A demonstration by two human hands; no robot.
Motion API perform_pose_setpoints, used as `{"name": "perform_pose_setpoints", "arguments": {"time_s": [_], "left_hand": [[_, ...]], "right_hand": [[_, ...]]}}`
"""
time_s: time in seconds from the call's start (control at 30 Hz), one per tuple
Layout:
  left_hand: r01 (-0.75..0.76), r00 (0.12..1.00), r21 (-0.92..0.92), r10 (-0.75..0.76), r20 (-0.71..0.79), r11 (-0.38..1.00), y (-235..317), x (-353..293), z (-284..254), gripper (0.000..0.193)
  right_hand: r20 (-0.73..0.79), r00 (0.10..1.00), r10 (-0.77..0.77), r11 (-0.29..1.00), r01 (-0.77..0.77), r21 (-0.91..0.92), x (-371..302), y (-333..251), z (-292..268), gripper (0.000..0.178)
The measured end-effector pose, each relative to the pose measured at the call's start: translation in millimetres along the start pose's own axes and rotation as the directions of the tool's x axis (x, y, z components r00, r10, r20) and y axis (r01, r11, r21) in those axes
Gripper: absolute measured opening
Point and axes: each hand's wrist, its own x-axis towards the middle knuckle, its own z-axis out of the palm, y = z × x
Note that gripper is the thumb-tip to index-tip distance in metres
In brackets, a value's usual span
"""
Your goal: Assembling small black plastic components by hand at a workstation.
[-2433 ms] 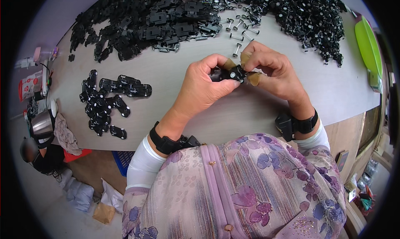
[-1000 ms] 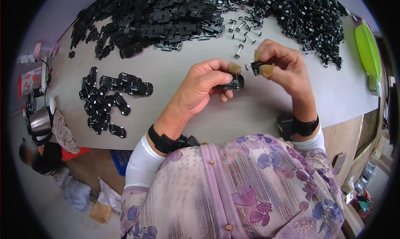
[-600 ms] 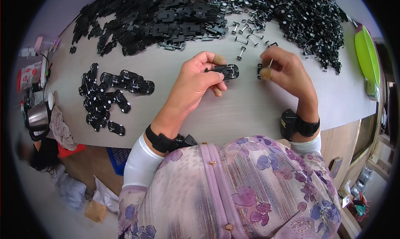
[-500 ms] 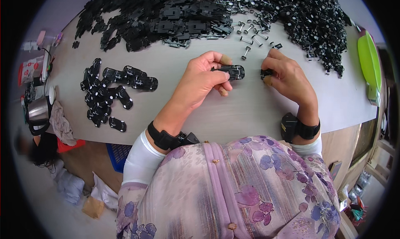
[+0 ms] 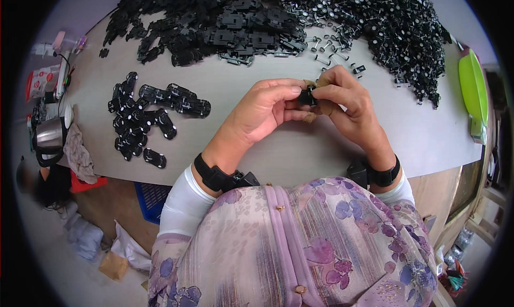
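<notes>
My left hand (image 5: 262,106) is closed around a black toy car chassis (image 5: 305,97), held above the table in front of me. My right hand (image 5: 348,104) meets it from the right, its thumb and fingers pinched at the chassis end. A small black part is in that pinch, mostly covered by the fingers, so I cannot make out its kind. Beyond the hands lie loose wheel axles (image 5: 323,59) and a small black piece (image 5: 358,69). To the left, several black toy cars (image 5: 190,107) with wheels are heaped together.
Flat black plastic chassis parts (image 5: 235,23) cover the table's far side. A large heap of wheel axles (image 5: 401,34) spreads at the far right. A green tray (image 5: 472,87) stands at the right edge. A metal kettle (image 5: 49,140) and a blue basket (image 5: 151,201) are at the left.
My right hand has moved left with the small black part and now meets the chassis in my left hand. The whole view has shifted slightly.
</notes>
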Motion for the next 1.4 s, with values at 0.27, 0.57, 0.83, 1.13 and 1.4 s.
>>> {"name": "perform_pose_setpoints", "arguments": {"time_s": [0.27, 0.57, 0.83, 1.13, 1.4], "left_hand": [[-0.028, 1.000, 0.056, 0.028, -0.003, 0.998, -4.9, 0.6, -4.4, 0.019], [-0.082, 0.996, 0.264, 0.090, -0.018, 0.961, 1.0, -5.0, 9.7, 0.024], [-0.130, 0.986, 0.430, 0.164, -0.042, 0.894, -4.0, -12.2, 11.0, 0.020], [-0.131, 0.926, 0.671, 0.332, -0.180, 0.730, -5.0, -42.5, -0.6, 0.023], [0.122, 0.626, 0.896, 0.667, -0.404, 0.428, 63.8, -124.1, -47.3, 0.024]], "right_hand": [[-0.007, 1.000, 0.000, 0.998, 0.000, -0.062, -0.7, -6.3, 3.1, 0.019], [-0.029, 1.000, -0.003, 0.999, 0.005, 0.035, 1.2, -8.3, 0.4, 0.020], [-0.009, 0.997, -0.078, 0.993, 0.077, -0.085, 6.1, -19.0, 8.8, 0.017], [0.106, 0.994, -0.018, 0.952, -0.015, 0.305, -0.6, -27.0, 33.1, 0.034], [-0.141, 0.985, 0.096, 0.951, -0.133, -0.281, 7.1, 26.9, 4.1, 0.018]]}}
